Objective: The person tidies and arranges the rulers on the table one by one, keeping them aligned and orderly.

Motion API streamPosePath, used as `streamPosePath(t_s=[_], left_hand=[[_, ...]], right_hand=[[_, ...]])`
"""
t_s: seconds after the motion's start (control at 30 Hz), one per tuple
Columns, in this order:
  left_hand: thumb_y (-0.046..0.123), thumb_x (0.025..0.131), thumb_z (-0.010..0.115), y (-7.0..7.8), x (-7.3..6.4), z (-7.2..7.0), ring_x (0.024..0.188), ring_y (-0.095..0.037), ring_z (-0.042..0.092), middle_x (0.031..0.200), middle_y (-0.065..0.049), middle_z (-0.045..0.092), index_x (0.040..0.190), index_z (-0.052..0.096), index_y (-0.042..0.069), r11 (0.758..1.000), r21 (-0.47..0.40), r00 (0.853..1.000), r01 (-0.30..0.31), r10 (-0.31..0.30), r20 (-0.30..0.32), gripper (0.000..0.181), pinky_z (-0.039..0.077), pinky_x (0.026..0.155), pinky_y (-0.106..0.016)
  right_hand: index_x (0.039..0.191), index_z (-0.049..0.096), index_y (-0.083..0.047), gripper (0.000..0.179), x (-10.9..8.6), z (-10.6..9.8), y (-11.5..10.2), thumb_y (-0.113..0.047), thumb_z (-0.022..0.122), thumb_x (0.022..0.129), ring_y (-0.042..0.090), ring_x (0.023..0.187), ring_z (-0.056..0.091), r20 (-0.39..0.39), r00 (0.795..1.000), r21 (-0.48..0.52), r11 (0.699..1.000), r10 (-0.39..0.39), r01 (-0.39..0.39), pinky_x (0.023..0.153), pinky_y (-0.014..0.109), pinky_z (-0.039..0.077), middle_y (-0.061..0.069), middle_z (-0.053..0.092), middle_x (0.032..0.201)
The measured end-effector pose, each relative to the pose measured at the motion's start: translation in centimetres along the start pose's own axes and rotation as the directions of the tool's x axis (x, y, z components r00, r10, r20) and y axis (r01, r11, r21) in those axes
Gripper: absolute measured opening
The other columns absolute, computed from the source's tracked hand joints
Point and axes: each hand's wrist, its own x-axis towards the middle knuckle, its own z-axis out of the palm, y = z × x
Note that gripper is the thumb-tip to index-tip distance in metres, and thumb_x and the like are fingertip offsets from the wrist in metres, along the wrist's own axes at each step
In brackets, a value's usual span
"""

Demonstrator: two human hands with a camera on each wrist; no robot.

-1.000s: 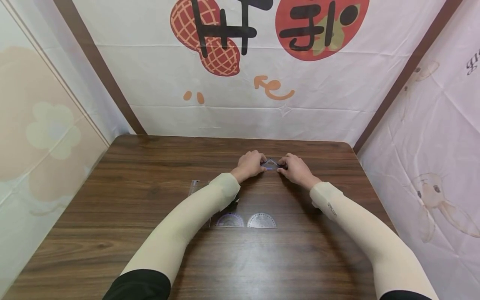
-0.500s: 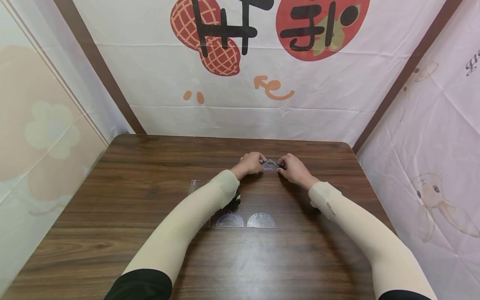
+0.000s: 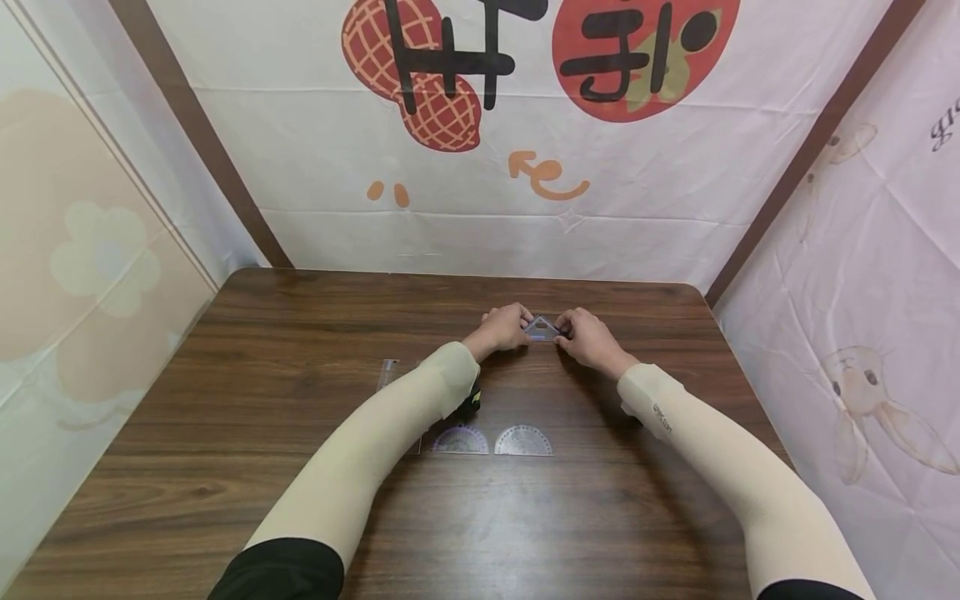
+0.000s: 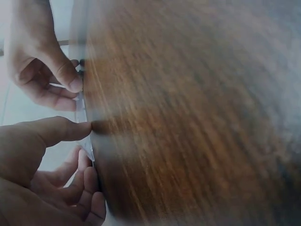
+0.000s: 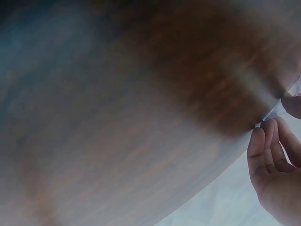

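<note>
A small clear set square (image 3: 541,331) lies near the far side of the table, its peak pointing away from me. My left hand (image 3: 501,328) pinches its left corner between thumb and fingers. At the opposite corner, the thumb and fingers of my right hand (image 3: 589,337) grip it too. In the left wrist view, the set square (image 4: 81,110) shows edge-on between both hands, close over the wood. The right wrist view catches the right hand (image 5: 277,155) at the frame's edge, with a sliver of clear plastic by its fingertips.
Two clear protractors, one purple-marked (image 3: 461,440) and one white-marked (image 3: 523,441), lie side by side nearer to me. A clear ruler (image 3: 387,372) is partly hidden by my left sleeve. A black object with a yellow mark (image 3: 475,397) shows beside that sleeve. Fabric walls surround the brown table (image 3: 630,517).
Both hands stay at the set square's corners with only slight shifts. The left forearm has moved a little, showing more of the black object beside the sleeve.
</note>
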Motion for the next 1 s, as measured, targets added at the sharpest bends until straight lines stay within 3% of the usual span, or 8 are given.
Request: streamPosePath(t_s=[0.3,0.7,1.0], left_hand=[[0.027,0.093,0.072,-0.3,-0.2,0.6,0.102,-0.021,0.053,0.113,0.002,0.065,0.128,0.059,0.016,0.994,0.103,0.998,-0.040,0.046,-0.051,0.039,0.035,0.094,-0.039],[0.027,0.092,0.070,0.0,-1.1,0.3,0.104,-0.020,0.052,0.114,0.002,0.062,0.132,0.060,0.015,0.985,0.149,0.993,-0.084,0.096,-0.070,0.043,0.037,0.097,-0.039],[0.027,0.095,0.066,-0.2,-2.0,0.4,0.106,-0.019,0.048,0.115,0.003,0.058,0.134,0.058,0.017,0.978,0.169,0.987,-0.119,0.134,-0.083,0.042,0.036,0.096,-0.037]], right_hand=[[0.118,0.066,-0.001,0.028,-0.2,0.1,-0.2,-0.014,0.071,0.094,0.024,0.095,0.062,0.004,1.000,0.030,0.999,-0.016,0.016,0.083,0.039,0.053,0.011,0.059,0.107],[0.117,0.069,-0.002,0.031,-0.3,0.2,0.2,-0.019,0.075,0.091,0.021,0.088,0.060,-0.001,1.000,0.050,0.998,-0.025,0.025,0.079,0.037,0.051,0.010,0.060,0.105],[0.115,0.071,-0.006,0.031,-1.0,-0.9,-0.5,-0.025,0.077,0.090,0.021,0.090,0.062,0.010,1.000,0.034,0.999,-0.023,0.023,0.081,0.038,0.052,0.006,0.064,0.103]])
